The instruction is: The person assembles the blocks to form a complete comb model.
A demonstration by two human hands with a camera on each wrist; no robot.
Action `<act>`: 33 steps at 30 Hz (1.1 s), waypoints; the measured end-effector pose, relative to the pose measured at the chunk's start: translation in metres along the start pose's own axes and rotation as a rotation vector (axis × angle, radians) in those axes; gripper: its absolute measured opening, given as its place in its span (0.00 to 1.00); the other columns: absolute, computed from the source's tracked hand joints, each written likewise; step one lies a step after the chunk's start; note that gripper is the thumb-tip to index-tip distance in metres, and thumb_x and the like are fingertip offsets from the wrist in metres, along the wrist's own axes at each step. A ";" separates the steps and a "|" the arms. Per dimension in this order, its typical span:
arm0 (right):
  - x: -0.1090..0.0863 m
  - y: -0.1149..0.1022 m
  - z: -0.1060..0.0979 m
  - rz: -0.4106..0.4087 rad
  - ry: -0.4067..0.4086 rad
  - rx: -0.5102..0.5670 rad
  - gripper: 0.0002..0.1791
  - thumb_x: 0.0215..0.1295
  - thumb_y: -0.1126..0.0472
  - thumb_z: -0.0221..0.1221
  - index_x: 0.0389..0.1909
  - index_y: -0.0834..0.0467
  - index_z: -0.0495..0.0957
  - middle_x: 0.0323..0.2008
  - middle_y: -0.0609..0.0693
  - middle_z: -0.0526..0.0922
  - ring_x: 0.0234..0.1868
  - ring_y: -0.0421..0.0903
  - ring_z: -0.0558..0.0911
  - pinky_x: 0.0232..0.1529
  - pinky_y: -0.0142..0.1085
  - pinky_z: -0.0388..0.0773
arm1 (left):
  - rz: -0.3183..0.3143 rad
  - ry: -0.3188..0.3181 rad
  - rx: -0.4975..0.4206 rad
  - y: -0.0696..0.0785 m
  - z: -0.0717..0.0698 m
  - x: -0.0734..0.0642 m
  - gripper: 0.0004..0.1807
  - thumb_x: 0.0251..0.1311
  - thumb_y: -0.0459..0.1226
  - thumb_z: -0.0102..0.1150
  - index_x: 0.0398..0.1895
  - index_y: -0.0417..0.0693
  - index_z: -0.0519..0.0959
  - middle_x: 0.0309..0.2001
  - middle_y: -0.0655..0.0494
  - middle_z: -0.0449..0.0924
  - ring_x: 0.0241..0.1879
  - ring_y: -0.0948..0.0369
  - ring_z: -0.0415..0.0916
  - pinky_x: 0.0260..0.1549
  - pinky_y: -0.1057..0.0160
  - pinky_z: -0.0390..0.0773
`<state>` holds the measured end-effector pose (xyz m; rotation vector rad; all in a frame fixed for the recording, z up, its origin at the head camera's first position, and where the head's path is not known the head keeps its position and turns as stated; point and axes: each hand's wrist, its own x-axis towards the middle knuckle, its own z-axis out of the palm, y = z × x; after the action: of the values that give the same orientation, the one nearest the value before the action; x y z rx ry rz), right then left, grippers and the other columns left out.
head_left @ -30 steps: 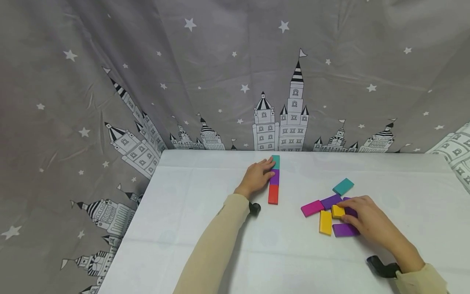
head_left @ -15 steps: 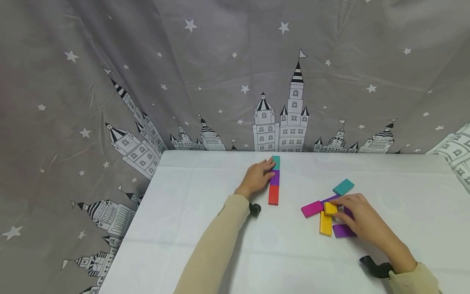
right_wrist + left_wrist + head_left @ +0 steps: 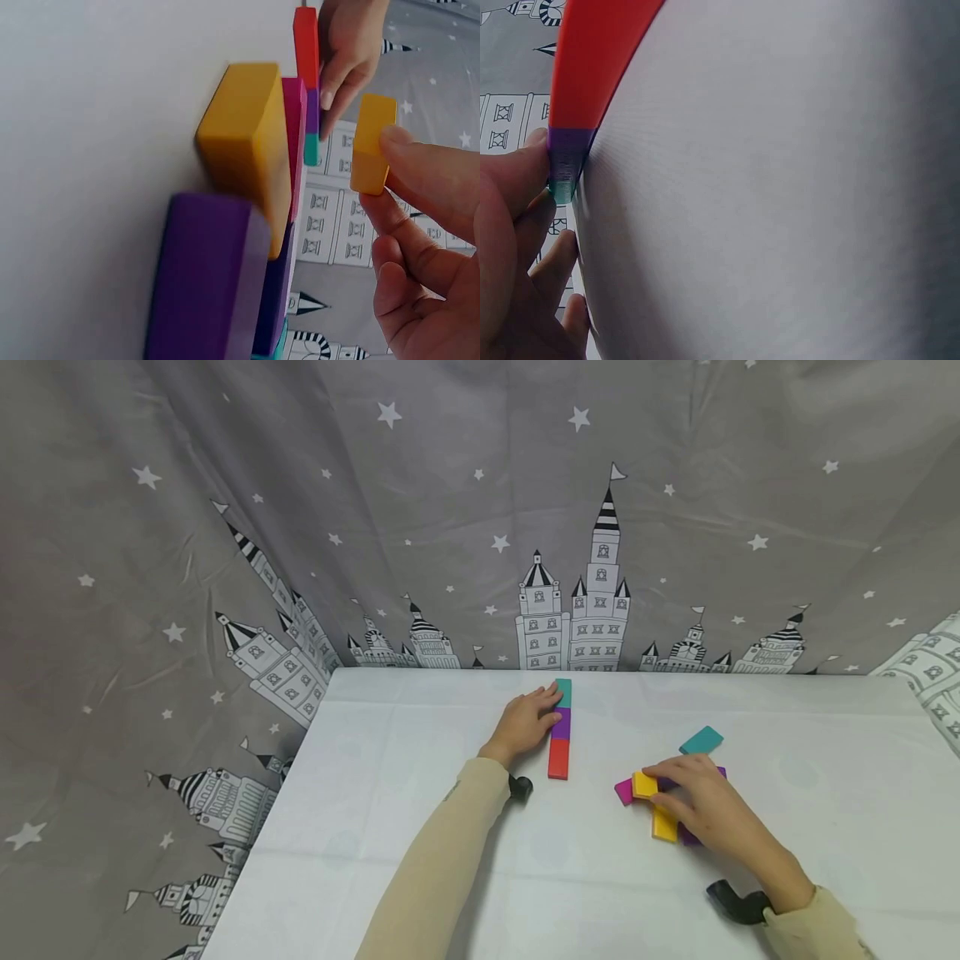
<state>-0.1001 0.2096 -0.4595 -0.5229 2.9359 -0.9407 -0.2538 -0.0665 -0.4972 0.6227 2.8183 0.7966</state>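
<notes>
Yellow block (image 3: 644,786): pinched between thumb and finger of the right hand (image 3: 708,793); beneath these fingers, loose blocks (image 3: 664,825), apparently unplaced. Row of three blocks (image 3: 562,724), seemingly aligned: touched, not gripped, by left hand (image 3: 522,721), fingers loosely spread.

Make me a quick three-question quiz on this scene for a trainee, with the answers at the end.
1. Multiple choice: which hand pinches the small yellow block? A) left B) right
2. True or false: the red block lies nearer the person than the teal block it lines up with.
3. Fill in: between those two, beside the left hand, lies the ____ block.

Key: 1. B, the right hand. 2. True. 3. Purple.
</notes>
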 end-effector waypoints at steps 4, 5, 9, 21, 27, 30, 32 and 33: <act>0.004 -0.005 0.004 -0.002 -0.002 0.011 0.19 0.64 0.63 0.68 0.56 0.58 0.83 0.53 0.55 0.82 0.58 0.57 0.72 0.57 0.59 0.77 | 0.008 0.005 0.003 -0.001 0.000 0.000 0.27 0.74 0.43 0.53 0.74 0.51 0.67 0.76 0.61 0.59 0.76 0.58 0.55 0.75 0.52 0.51; 0.005 -0.006 0.005 -0.003 -0.002 0.011 0.19 0.64 0.63 0.68 0.56 0.58 0.83 0.53 0.54 0.82 0.58 0.56 0.72 0.56 0.58 0.77 | 0.009 0.006 0.002 -0.001 0.000 0.000 0.27 0.74 0.43 0.53 0.74 0.51 0.67 0.76 0.61 0.59 0.76 0.58 0.55 0.75 0.52 0.51; 0.009 -0.012 0.008 -0.036 0.011 0.012 0.19 0.63 0.62 0.69 0.55 0.58 0.83 0.52 0.53 0.83 0.57 0.56 0.74 0.56 0.57 0.78 | 0.009 0.005 0.003 0.000 0.000 -0.001 0.27 0.74 0.43 0.53 0.74 0.51 0.67 0.76 0.61 0.59 0.76 0.58 0.55 0.75 0.52 0.51; 0.021 -0.022 0.021 -0.070 -0.004 0.015 0.19 0.62 0.61 0.70 0.54 0.56 0.84 0.51 0.52 0.83 0.56 0.54 0.76 0.55 0.54 0.80 | -0.009 -0.005 0.002 0.001 -0.001 -0.001 0.27 0.75 0.44 0.52 0.75 0.52 0.66 0.76 0.62 0.58 0.76 0.58 0.53 0.76 0.53 0.49; 0.027 -0.028 0.028 -0.082 -0.006 0.009 0.19 0.61 0.60 0.70 0.54 0.56 0.84 0.50 0.52 0.83 0.56 0.53 0.76 0.56 0.52 0.80 | -0.013 -0.003 -0.001 0.001 -0.001 -0.001 0.27 0.75 0.44 0.52 0.75 0.52 0.66 0.76 0.62 0.58 0.76 0.58 0.53 0.76 0.53 0.49; 0.030 -0.031 0.033 -0.106 -0.001 0.006 0.18 0.61 0.60 0.70 0.53 0.56 0.85 0.50 0.51 0.84 0.55 0.52 0.76 0.56 0.51 0.80 | -0.016 -0.008 0.002 0.002 -0.001 -0.001 0.27 0.75 0.44 0.52 0.75 0.53 0.66 0.76 0.62 0.58 0.77 0.59 0.53 0.76 0.53 0.49; 0.032 -0.033 0.035 -0.121 0.003 0.004 0.17 0.61 0.60 0.70 0.52 0.57 0.85 0.49 0.51 0.84 0.55 0.52 0.76 0.56 0.51 0.80 | -0.018 -0.010 0.006 0.002 -0.001 -0.001 0.27 0.75 0.44 0.52 0.75 0.53 0.66 0.76 0.62 0.58 0.77 0.59 0.53 0.76 0.53 0.49; 0.033 -0.034 0.037 -0.130 0.005 0.005 0.17 0.62 0.61 0.70 0.51 0.57 0.85 0.49 0.51 0.84 0.55 0.52 0.76 0.56 0.50 0.80 | -0.019 -0.011 0.008 0.002 -0.001 -0.001 0.27 0.75 0.44 0.52 0.75 0.53 0.66 0.76 0.62 0.58 0.77 0.58 0.53 0.76 0.53 0.49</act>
<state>-0.1163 0.1525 -0.4673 -0.7195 2.9332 -0.9613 -0.2523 -0.0659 -0.4954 0.5983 2.8143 0.7766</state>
